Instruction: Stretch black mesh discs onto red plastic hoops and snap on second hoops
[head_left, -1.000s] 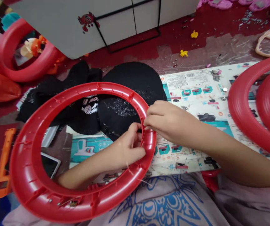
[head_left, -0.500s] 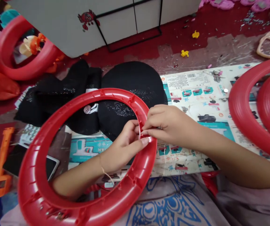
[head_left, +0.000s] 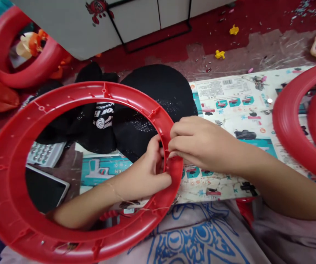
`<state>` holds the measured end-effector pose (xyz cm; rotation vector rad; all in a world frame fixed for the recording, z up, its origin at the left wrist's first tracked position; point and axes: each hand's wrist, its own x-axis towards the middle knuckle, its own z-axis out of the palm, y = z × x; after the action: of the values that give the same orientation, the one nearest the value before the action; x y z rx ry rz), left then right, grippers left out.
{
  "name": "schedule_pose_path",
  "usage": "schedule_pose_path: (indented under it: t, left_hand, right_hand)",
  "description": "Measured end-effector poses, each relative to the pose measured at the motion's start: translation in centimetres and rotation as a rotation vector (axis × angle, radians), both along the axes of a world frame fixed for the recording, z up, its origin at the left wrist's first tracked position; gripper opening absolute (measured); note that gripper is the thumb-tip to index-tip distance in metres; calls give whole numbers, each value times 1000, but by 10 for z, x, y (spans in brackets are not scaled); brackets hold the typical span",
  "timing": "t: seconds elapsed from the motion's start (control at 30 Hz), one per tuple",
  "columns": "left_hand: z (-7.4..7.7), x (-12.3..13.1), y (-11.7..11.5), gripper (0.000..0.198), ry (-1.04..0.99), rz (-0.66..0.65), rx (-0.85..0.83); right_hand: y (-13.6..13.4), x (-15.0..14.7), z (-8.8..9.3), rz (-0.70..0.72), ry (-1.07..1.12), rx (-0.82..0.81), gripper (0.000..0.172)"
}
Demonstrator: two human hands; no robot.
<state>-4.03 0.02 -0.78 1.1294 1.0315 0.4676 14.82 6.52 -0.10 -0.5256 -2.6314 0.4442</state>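
Note:
A large red plastic ring (head_left: 91, 90) lies tilted over my lap, its hollow ribbed side facing up. My left hand (head_left: 149, 170) reaches through the ring's middle and grips its right rim, thumb on the hollow side and fingers behind the inner edge. At the same stretch of rim, my right hand (head_left: 196, 143) is closed in a pinch inside the channel. Whatever its fingertips hold is hidden. A thin cord circles my left wrist. Small metallic bits (head_left: 69, 246) sit in the ring's lower channel.
Black fabric (head_left: 158, 88) lies beyond the ring on a printed cardboard sheet (head_left: 215, 91). More red rings (head_left: 287, 110) are at right, another (head_left: 0, 44) at far left. A tablet-like device (head_left: 46, 189) and a calculator (head_left: 46, 154) lie at left. Yellow pieces (head_left: 220, 54) are scattered on the floor.
The ring has swung outward to the left and lies flatter, uncovering the calculator and device through its middle. My left thumb has shifted lower on the rim; my right hand keeps pinching there.

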Motion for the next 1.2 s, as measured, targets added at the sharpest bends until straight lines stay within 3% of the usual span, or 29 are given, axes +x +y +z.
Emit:
schedule_pose_path:
  t: [0.33, 0.47, 0.7, 0.8, 0.9, 1.07, 1.2]
  left_hand:
    - [0, -4, -3, 62, 131, -167, 56]
    - [-3, -5, -6, 63, 98, -208, 48]
    - [-9, -1, -8, 70, -235, -97, 7]
    - [-10, 2, -7, 46, -342, -29, -5]
    - [-8, 6, -6, 25, -312, 66, -25]
    - [-3, 9, -7, 34, -213, 96, -30]
    - [0, 8, -7, 37, -117, 140, -37]
  right_hand:
    - [2, -1, 4, -10, 46, -326, 19]
    - [2, -1, 7, -43, -11, -374, 14]
    - [2, 0, 9, -77, -56, -385, 12]
    - [2, 1, 11, -67, -29, -433, 13]
    - [2, 0, 12, -59, -27, -479, 12]
    - [-2, -3, 14, -87, -78, -559, 8]
    - [-4, -2, 17, -165, -168, -474, 12]
